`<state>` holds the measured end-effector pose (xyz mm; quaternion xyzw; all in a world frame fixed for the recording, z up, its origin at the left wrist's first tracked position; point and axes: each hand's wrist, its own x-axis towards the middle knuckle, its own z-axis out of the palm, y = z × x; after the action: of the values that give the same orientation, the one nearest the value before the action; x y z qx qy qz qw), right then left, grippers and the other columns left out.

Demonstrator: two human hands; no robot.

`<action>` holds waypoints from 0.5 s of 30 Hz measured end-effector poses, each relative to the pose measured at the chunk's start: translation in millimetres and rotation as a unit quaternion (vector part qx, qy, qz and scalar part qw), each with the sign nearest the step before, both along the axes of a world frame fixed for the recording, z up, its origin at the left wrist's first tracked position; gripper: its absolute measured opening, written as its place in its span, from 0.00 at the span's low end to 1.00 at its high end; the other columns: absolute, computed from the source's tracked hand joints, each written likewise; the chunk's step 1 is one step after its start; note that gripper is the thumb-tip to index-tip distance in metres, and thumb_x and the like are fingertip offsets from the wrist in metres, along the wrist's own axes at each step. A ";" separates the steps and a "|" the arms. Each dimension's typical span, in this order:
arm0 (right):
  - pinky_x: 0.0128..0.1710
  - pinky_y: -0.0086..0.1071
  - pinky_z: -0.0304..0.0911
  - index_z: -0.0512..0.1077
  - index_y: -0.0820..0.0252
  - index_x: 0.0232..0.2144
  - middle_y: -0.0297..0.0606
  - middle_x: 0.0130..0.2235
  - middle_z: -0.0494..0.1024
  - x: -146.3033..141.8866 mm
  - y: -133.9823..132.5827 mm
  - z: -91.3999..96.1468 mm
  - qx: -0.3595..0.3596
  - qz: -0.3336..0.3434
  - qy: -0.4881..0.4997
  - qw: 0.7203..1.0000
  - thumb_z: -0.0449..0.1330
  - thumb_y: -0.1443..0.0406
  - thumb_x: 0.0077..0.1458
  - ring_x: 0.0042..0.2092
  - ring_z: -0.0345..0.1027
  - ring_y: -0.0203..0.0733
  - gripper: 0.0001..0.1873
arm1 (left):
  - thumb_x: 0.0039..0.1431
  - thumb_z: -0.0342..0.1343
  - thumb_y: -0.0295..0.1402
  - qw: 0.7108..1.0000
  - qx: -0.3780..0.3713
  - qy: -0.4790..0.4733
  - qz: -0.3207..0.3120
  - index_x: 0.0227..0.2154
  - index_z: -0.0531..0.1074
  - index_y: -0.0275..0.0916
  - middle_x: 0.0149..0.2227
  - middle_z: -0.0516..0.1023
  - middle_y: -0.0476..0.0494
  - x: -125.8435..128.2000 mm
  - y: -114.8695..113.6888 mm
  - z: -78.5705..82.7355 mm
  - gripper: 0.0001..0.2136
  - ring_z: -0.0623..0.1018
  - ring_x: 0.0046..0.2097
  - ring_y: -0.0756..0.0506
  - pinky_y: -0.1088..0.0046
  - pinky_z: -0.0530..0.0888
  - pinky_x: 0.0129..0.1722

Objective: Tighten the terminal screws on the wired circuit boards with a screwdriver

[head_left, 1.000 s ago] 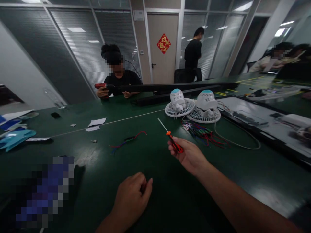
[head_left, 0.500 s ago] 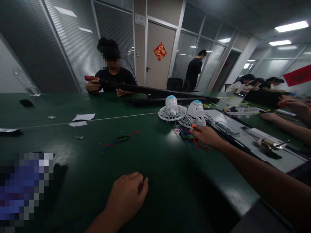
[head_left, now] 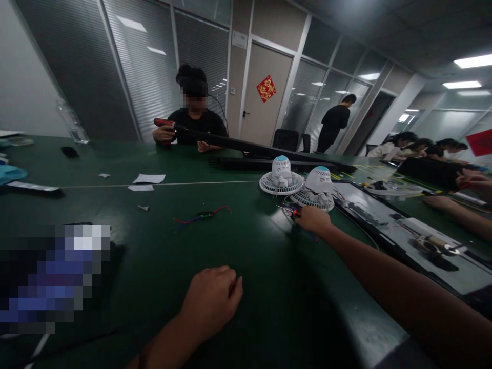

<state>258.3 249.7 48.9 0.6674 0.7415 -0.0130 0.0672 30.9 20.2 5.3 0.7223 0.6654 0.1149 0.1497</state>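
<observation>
My right hand point(head_left: 313, 219) is stretched far out over the green table point(head_left: 246, 287) and lies on a tangle of coloured wires point(head_left: 289, 209), just in front of two small white fans point(head_left: 282, 177) lying face down. Its fingers are closed, and a bit of the orange-handled screwdriver point(head_left: 295, 212) shows at its fingertips. My left hand point(head_left: 213, 302) rests on the table close to me, curled into a loose fist, and I cannot make out anything in it.
A loose red and blue wire piece point(head_left: 202, 216) lies mid-table, with paper scraps point(head_left: 148, 179) beyond. A person point(head_left: 194, 125) across the table holds a red tool on long black bars point(head_left: 277, 156). A flat white panel point(head_left: 407, 230) and another person's hands point(head_left: 471, 182) are at right.
My right hand carried the screwdriver away from me to the wires by the fans and lowered onto them. The left fist stayed put. My view swung right.
</observation>
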 end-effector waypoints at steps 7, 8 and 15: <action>0.43 0.46 0.69 0.69 0.59 0.53 0.43 0.53 0.73 -7.3 -13.4 14.3 -0.018 -0.007 0.056 0.998 0.60 0.62 0.61 0.47 0.72 0.47 0.19 | 0.62 0.42 0.35 0.998 0.030 -0.047 -0.002 0.22 0.66 0.39 0.26 0.70 0.46 -2.7 0.2 -6.3 0.15 0.70 0.28 0.46 0.69 0.57 0.30; 0.43 0.46 0.69 0.69 0.59 0.53 0.43 0.53 0.73 -9.2 -16.4 18.8 -0.020 -0.009 0.074 0.997 0.60 0.62 0.61 0.47 0.72 0.47 0.19 | 0.62 0.43 0.36 0.997 0.036 -0.067 0.004 0.21 0.65 0.39 0.25 0.69 0.46 -3.3 0.4 -7.2 0.15 0.69 0.28 0.47 0.69 0.57 0.29; 0.43 0.45 0.69 0.70 0.60 0.51 0.41 0.53 0.74 -50.0 -82.9 40.0 -0.088 0.027 0.287 0.953 0.60 0.61 0.60 0.47 0.72 0.48 0.18 | 0.62 0.44 0.44 0.898 0.112 -0.396 0.159 0.21 0.67 0.39 0.22 0.64 0.50 -10.5 2.2 -5.0 0.19 0.66 0.26 0.48 0.71 0.61 0.29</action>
<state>208.3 166.9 89.0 0.6067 0.7432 -0.2674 -0.0896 20.3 22.5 0.3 0.5135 0.6402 0.4871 0.2987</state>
